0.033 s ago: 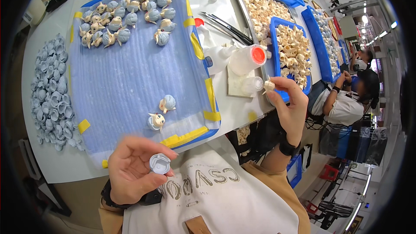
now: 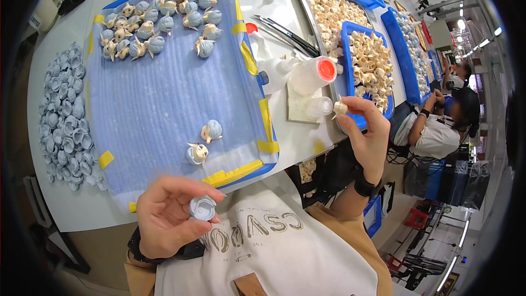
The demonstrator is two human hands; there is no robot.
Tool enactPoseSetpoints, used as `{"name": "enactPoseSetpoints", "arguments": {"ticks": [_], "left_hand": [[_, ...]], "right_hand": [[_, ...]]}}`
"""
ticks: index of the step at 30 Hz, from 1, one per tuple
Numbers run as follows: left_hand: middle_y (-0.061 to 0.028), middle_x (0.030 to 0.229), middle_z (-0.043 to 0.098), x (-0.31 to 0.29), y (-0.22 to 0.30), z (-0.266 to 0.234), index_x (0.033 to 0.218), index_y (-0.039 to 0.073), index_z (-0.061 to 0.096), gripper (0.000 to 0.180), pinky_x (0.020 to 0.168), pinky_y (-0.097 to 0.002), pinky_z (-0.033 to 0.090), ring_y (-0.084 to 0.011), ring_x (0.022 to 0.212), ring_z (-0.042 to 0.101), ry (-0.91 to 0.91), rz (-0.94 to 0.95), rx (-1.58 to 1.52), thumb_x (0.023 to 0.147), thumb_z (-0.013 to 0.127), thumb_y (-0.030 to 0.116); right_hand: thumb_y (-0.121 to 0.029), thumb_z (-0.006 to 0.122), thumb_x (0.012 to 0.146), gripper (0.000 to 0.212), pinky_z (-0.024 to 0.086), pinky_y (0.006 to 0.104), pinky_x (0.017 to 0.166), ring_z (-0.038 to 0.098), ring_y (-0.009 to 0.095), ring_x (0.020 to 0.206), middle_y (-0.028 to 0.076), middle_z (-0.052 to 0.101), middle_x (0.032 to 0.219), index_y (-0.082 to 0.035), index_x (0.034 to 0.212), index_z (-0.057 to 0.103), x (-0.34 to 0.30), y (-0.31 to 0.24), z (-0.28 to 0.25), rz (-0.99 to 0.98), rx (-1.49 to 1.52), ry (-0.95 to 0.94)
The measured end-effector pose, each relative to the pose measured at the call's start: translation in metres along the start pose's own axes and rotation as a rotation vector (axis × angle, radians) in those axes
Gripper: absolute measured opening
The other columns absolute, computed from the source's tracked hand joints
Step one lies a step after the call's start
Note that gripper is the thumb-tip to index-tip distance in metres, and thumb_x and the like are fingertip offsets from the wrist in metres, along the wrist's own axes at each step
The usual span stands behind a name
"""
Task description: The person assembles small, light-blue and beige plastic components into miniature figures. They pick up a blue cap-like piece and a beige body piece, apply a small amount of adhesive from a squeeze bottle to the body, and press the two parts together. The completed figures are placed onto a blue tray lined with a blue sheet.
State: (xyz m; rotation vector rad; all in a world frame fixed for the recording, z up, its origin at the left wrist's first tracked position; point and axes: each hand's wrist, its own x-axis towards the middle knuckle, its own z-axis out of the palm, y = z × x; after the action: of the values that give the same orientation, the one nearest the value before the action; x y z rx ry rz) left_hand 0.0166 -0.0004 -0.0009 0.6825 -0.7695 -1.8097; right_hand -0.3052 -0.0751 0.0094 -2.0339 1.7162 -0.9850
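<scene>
My left hand [image 2: 170, 216] pinches a hollow light-blue doll hair piece [image 2: 203, 208], its open side turned up, just off the table's near edge. Between thumb and forefinger of my right hand [image 2: 367, 131] is a small cream-coloured doll face piece [image 2: 340, 109], close beside a small clear cup [image 2: 319, 108]. Two joined doll heads, one with its face up [image 2: 198, 153] and one on its side [image 2: 211, 131], lie on the near part of the blue padded tray [image 2: 164, 98]. More joined heads [image 2: 145, 30] stand grouped at its far end.
Loose blue hair pieces [image 2: 66, 120] are heaped left of the tray. A blue bin [image 2: 346, 49] of cream face pieces stands on the right, over a metal tray [image 2: 302, 0]. White bottles [image 2: 276, 74], a red-lidded jar [image 2: 309, 77] and tweezers [image 2: 290, 35] lie between. Co-workers [image 2: 438, 131] sit at far right.
The blue hair piece has tilted slightly in my left fingers. My right hand holds almost the same place.
</scene>
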Motion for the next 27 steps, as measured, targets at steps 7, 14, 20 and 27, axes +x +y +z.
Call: {"name": "enactPoseSetpoints", "arguments": {"ticks": [7, 14, 20, 27], "left_hand": [[-0.0211, 0.108, 0.055, 0.0, -0.001, -0.005, 0.109, -0.01, 0.052, 0.038, 0.087, -0.0337, 0.047, -0.0258, 0.104, 0.055, -0.069, 0.043, 0.07, 0.073, 0.064, -0.01], [-0.0211, 0.108, 0.055, 0.0, 0.0, -0.005, 0.109, -0.011, 0.053, 0.038, 0.091, -0.036, 0.043, -0.0263, 0.104, 0.055, -0.078, 0.013, 0.077, 0.072, 0.063, -0.011], [-0.0221, 0.109, 0.055, -0.001, 0.001, -0.005, 0.11, -0.011, 0.051, 0.038, 0.092, -0.0364, 0.043, -0.0269, 0.107, 0.054, -0.07, -0.016, 0.041, 0.073, 0.062, -0.012], [-0.0212, 0.11, 0.053, 0.001, -0.002, -0.003, 0.111, -0.009, 0.049, 0.038, 0.087, -0.0332, 0.049, -0.0241, 0.105, 0.054, -0.069, 0.014, 0.051, 0.074, 0.061, -0.01]], "right_hand": [[0.001, 0.067, 0.067, 0.023, 0.046, 0.0301, 0.067, 0.058, 0.022, 0.074, 0.01, 0.06, 0.083, -0.001, 0.089, 0.063, 0.022, -0.02, -0.009, -0.139, -0.131, -0.176], [0.001, 0.068, 0.065, 0.024, 0.045, 0.0317, 0.068, 0.057, 0.025, 0.078, 0.011, 0.058, 0.083, -0.001, 0.089, 0.064, 0.026, -0.021, -0.006, -0.227, -0.214, -0.225], [0.0, 0.07, 0.065, 0.024, 0.046, 0.0294, 0.066, 0.058, 0.022, 0.074, 0.01, 0.06, 0.084, -0.002, 0.089, 0.065, 0.019, -0.016, -0.002, -0.163, -0.189, -0.147], [0.001, 0.07, 0.066, 0.023, 0.046, 0.0267, 0.064, 0.057, 0.017, 0.069, 0.009, 0.062, 0.082, -0.001, 0.088, 0.064, 0.009, -0.007, -0.001, -0.112, -0.14, -0.074]]}}
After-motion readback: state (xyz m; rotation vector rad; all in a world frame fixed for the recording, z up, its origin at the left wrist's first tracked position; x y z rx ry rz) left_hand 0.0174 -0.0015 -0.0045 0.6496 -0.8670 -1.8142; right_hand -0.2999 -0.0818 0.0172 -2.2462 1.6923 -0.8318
